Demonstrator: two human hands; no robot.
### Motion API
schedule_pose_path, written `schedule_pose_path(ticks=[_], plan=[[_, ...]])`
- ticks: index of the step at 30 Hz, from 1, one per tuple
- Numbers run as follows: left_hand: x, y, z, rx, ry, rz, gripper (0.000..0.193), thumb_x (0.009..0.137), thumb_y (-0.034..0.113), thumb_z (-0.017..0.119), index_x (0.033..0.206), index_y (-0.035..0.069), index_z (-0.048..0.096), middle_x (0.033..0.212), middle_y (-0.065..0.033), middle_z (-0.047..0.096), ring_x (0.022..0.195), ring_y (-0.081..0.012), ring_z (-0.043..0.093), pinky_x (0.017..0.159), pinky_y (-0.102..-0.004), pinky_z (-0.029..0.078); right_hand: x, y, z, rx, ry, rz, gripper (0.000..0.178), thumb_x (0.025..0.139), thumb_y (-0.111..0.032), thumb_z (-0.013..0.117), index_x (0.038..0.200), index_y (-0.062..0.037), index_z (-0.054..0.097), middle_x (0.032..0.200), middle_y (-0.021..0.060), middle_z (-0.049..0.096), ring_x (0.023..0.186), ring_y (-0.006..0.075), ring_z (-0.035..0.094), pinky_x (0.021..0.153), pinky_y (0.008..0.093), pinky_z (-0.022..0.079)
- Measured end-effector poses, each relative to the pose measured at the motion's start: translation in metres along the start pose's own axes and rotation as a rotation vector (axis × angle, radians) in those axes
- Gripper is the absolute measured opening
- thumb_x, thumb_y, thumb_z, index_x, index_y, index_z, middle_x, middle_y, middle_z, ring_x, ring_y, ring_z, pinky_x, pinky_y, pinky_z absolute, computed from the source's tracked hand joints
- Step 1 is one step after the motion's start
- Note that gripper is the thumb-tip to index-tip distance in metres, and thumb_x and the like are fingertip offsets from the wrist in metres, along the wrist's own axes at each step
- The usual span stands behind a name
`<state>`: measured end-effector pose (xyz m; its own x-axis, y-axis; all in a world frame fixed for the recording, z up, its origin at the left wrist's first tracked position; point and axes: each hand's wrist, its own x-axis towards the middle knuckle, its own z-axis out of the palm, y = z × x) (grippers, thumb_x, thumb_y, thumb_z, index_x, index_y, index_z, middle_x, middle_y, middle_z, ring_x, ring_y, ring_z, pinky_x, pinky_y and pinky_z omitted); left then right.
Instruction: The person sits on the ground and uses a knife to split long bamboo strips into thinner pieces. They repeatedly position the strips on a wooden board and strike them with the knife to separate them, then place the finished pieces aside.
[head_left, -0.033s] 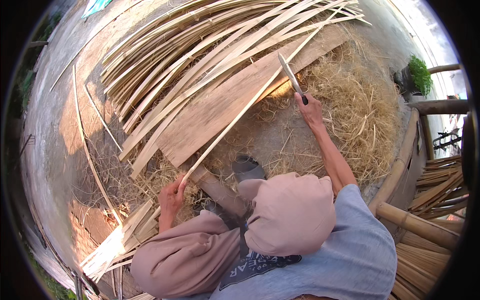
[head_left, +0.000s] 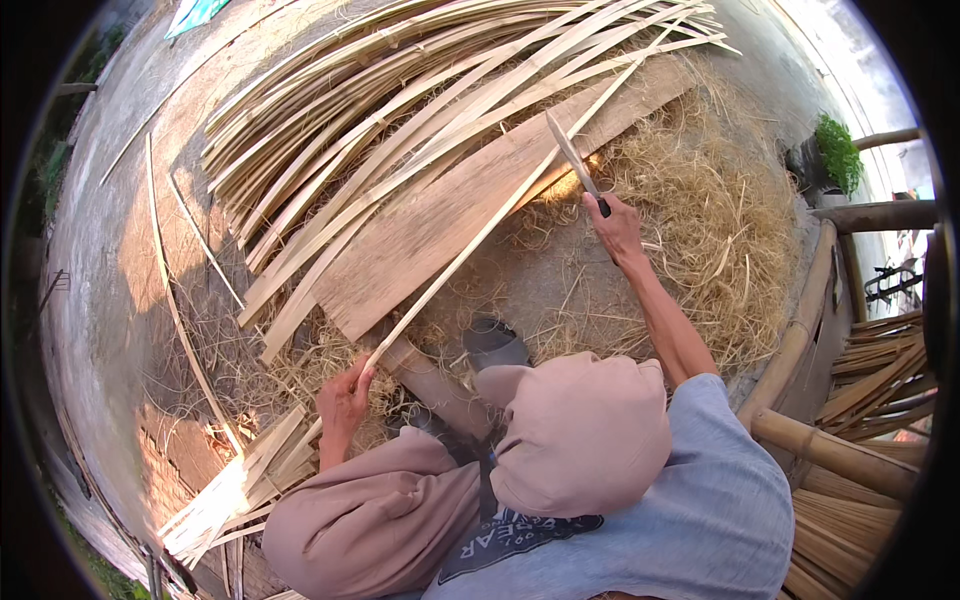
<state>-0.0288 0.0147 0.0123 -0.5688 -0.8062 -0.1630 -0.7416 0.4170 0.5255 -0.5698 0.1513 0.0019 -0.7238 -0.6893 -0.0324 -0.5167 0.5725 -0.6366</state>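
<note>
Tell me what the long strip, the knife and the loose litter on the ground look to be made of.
Long strip: probably split bamboo, pale, matte, thin and slightly bowed. Knife: blade looks like bare metal, grey with a dull sheen; dark handle, material unclear, in the right hand. Litter: dry, straw-coloured fibrous shavings.

Grey-blue short-sleeved shirt, dusty-pink trousers and head cloth, dark printed apron.

The bamboo strips are pale yellow-tan, the plank under them a warmer brown. The shavings at right are straw-gold. The knife has a grey blade and black handle. The near trousers are dusty pink, the shirt light blue-grey. The far-right plant is green.
</note>
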Motion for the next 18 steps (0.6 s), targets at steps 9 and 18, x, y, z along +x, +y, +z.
schedule_pose_path(ticks=[9, 18], plan=[[-0.060, -0.034, -0.045, 0.023, -0.019, -0.116, 0.038, 0.099, 0.028, 0.071, 0.136, 0.019, 0.071, 0.073, -0.0110, 0.061, 0.064, -0.0243, 0.058, 0.062, -0.0389, 0.046, 0.056, 0.047, -0.020, -0.181, -0.012, 0.082, 0.065, 0.098, -0.065, 0.059, 0.086, -0.0011, 0.064, 0.074, 0.0192, 0.067, 0.073, 0.0398, 0.068, 0.068, 0.0487, 0.051], [0.041, 0.052, 0.011, -0.003, 0.172, 0.054, 0.055, 0.094, 0.035, 0.077, 0.145, 0.016, 0.063, 0.081, -0.0121, 0.061, 0.067, -0.0273, 0.058, 0.065, -0.0408, 0.048, 0.036, 0.007, -0.027, -0.106, 0.145, 0.037, 0.063, 0.100, -0.059, 0.059, 0.082, 0.0012, 0.062, 0.069, 0.0195, 0.064, 0.069, 0.0388, 0.065, 0.069, 0.0497, 0.049]])
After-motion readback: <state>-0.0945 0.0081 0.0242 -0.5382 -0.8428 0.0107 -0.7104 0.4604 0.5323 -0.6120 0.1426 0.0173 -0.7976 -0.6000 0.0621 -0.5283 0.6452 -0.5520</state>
